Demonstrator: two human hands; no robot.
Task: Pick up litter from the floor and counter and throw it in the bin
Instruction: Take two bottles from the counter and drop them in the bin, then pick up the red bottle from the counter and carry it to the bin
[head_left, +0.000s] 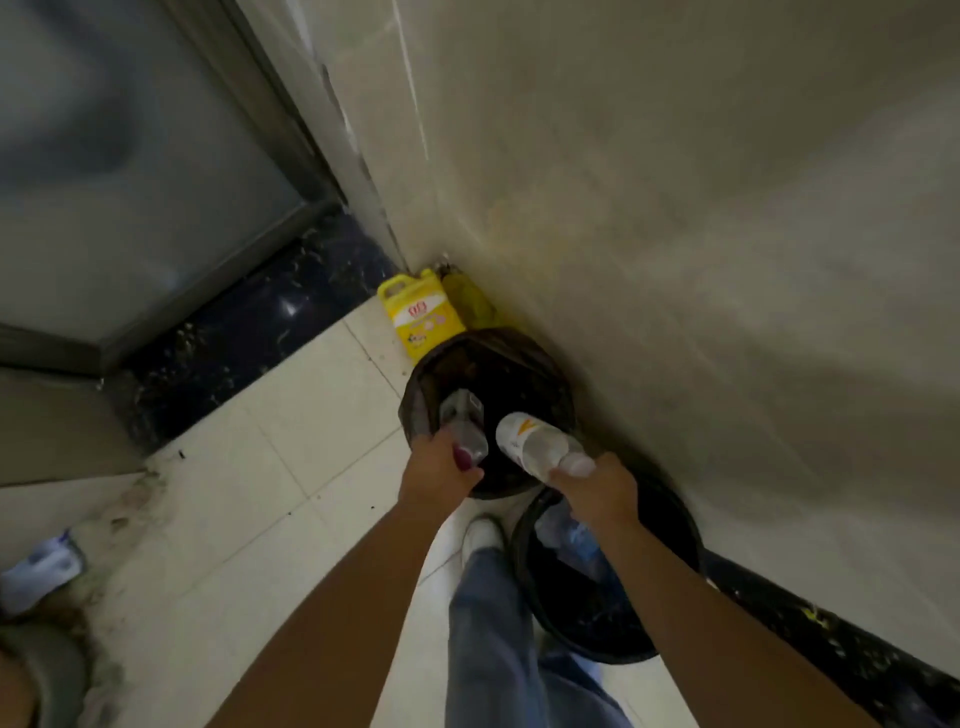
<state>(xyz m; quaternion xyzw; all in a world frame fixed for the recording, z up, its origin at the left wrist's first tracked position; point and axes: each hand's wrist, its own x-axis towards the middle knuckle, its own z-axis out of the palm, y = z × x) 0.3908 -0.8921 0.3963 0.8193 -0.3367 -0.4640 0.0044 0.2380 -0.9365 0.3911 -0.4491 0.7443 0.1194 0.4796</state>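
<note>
A round bin with a black liner (540, 364) stands on the floor against the wall. My left hand (439, 467) grips a clear crumpled plastic bottle (465, 421) by its neck, holding it over the bin's near left rim. My right hand (597, 493) holds a white-labelled plastic bottle (530, 441) by its cap end, its base pointing into the bin's opening. Both bottles hang above the dark inside of the bin.
A second black-lined bin (613, 618) sits nearer, under my right forearm, against the wall. A yellow jug (421, 312) stands in the corner behind the first bin. My jeans leg and white shoe (480, 535) are below. A glass door is at left, and a pale object (39, 566) lies at the lower left.
</note>
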